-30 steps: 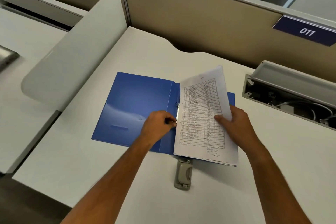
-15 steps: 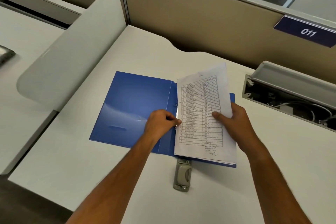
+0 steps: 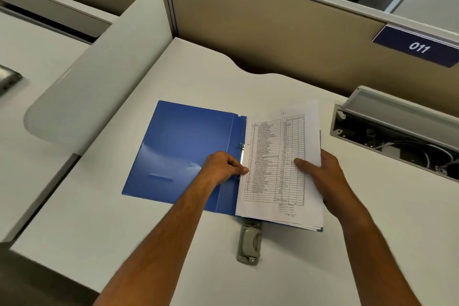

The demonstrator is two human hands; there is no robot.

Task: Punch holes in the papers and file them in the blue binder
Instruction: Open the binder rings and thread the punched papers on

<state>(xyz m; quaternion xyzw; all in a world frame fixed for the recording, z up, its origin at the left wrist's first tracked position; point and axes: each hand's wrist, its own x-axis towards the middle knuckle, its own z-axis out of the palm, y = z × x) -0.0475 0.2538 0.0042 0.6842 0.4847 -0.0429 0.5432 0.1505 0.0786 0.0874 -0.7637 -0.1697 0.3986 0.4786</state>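
The blue binder (image 3: 183, 149) lies open on the white desk, its left cover flat. A stack of printed papers (image 3: 278, 156) covers its right half, the left edge at the metal rings (image 3: 241, 146). My left hand (image 3: 223, 166) pinches the papers' left edge beside the ring clip. From the right, my right hand (image 3: 320, 176) grips the stack, thumb on top of the table print. The grey hole punch (image 3: 249, 243) sits on the desk just below the binder, partly under the papers.
An open cable tray (image 3: 397, 136) with wires runs along the right. A beige partition (image 3: 273, 32) with a "011" label (image 3: 418, 47) stands behind the desk. A rounded grey divider (image 3: 99, 77) rises on the left. The desk's front edge is near me.
The papers have settled a little lower and flatter onto the binder's right half. Both hands stay at the same edges of the stack.
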